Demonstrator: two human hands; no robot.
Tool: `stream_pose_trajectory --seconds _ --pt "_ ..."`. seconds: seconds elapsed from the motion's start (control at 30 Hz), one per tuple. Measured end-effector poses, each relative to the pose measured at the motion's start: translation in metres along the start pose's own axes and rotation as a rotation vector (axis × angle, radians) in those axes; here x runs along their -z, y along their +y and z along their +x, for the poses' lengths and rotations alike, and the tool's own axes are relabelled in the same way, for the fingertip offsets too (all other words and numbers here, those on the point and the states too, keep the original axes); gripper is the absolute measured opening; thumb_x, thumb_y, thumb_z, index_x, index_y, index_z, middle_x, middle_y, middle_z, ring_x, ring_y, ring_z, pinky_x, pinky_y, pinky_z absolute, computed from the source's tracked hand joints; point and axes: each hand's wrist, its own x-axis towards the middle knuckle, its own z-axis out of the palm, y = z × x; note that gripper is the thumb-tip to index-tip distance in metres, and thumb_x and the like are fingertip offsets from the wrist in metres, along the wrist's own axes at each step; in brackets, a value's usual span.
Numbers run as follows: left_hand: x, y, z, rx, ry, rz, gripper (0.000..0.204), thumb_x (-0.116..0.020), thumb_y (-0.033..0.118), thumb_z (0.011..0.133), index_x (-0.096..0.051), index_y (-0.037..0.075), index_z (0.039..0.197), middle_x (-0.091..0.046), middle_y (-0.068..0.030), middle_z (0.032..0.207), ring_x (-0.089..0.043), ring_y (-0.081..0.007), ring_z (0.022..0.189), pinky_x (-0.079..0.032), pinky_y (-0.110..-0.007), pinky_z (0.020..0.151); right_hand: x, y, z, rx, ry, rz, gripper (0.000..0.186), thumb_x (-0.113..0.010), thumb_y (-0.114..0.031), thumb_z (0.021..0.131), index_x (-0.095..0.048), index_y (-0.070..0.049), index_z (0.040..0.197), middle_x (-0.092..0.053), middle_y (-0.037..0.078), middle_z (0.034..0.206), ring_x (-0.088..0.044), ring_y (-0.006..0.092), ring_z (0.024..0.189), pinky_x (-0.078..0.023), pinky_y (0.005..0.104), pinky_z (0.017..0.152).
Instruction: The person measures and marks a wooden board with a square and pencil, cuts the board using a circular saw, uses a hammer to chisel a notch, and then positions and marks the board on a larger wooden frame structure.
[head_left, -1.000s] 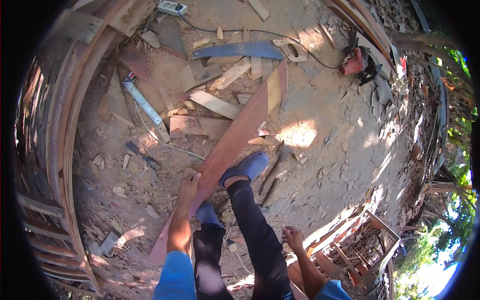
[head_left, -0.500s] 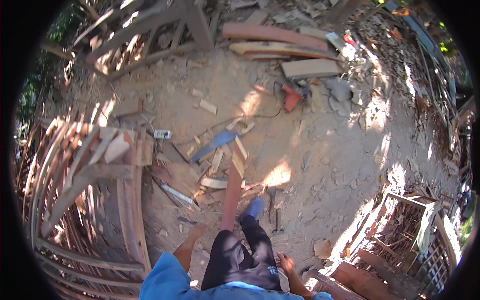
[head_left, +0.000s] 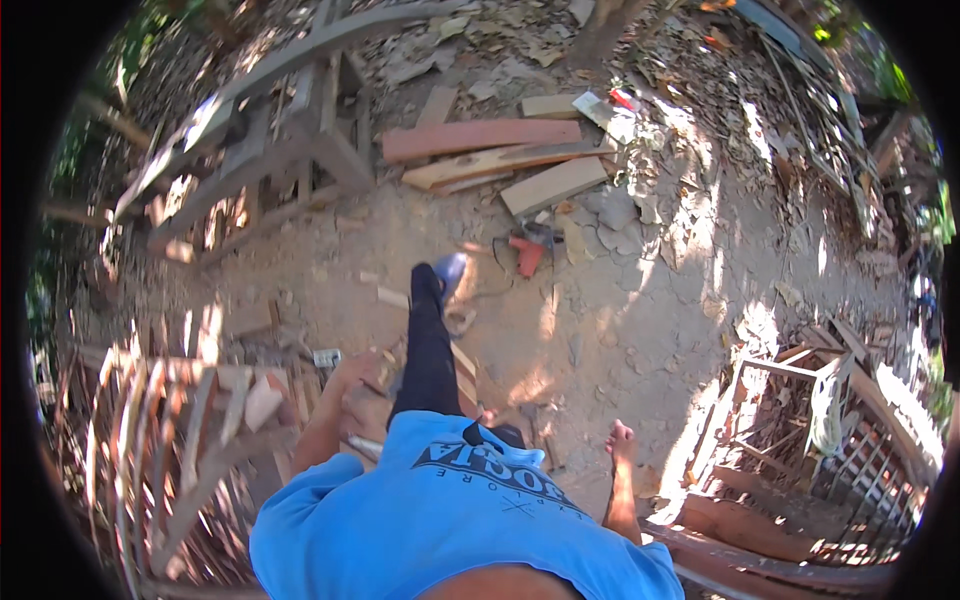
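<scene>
One clog (head_left: 452, 275) now fwd, R hand (head_left: 620, 441) fingers curled, L hand (head_left: 356, 371) nr scrap wood (head_left: 372, 413), can't tell fingers.

We've got our left arm (head_left: 322, 425) angled out front, left hand (head_left: 362, 368) too blurry to read. Right arm's (head_left: 623, 500) out to the side, right hand (head_left: 620, 440) kinda curled, one leg (head_left: 428, 350) stretched forward.

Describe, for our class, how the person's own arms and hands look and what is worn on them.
Loose, bright blue short sleeves cover the upper arms, part of a blue shirt with dark printing. Both forearms are bare below the sleeves. The right hand shows no glove; the left hand looks gloveless too, though blurred.
</scene>
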Motion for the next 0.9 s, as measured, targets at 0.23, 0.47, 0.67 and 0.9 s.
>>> stream_pose_trajectory --seconds 0.23,0.47,0.67,0.9 --pt "0.172 0.355 0.134 -0.583 0.157 0.340 0.057 -0.055 0.052 0.099 -0.069 0.002 0.122 -0.074 -0.0146 0.102 -0.069 -0.0302 0.098 -0.050 -0.040 0.090 -0.173 -0.130 -0.089 0.007 -0.268 -0.415 0.031 -0.060 -0.027 0.098 -0.072 0.000 0.105 -0.072 0.020 0.076 -0.070 0.0346 0.062 -0.055 0.0443 0.062" --pt "0.136 0.469 0.064 -0.672 -0.362 0.637 0.051 -0.058 0.048 0.098 -0.070 0.003 0.120 -0.072 -0.0157 0.093 -0.068 -0.0206 0.090 -0.052 -0.035 0.085 -0.292 -0.281 -0.207 0.459 0.190 -0.172 0.043 -0.060 -0.036 0.095 -0.076 0.003 0.089 -0.075 0.021 0.085 -0.071 0.0399 0.074 -0.058 0.0420 0.074" --pt "0.112 0.452 0.037 -0.747 -0.665 1.251 0.050 -0.057 0.047 0.099 -0.070 0.002 0.116 -0.071 -0.0156 0.090 -0.068 -0.0259 0.087 -0.052 -0.038 0.082 -0.336 -0.263 -0.266 -0.379 0.209 0.609 0.031 -0.065 -0.027 0.091 -0.075 0.003 0.090 -0.074 0.020 0.079 -0.073 0.0374 0.073 -0.058 0.0424 0.072" --pt "0.058 0.458 -0.010 -0.936 -0.904 1.897 0.050 -0.062 0.047 0.097 -0.071 0.004 0.119 -0.072 -0.0233 0.110 -0.068 -0.0387 0.109 -0.051 -0.045 0.095 -0.458 -0.155 -0.403 -0.562 0.632 0.317 0.037 -0.066 -0.037 0.089 -0.074 -0.003 0.101 -0.073 0.021 0.088 -0.068 0.0429 0.081 -0.054 0.0474 0.078"
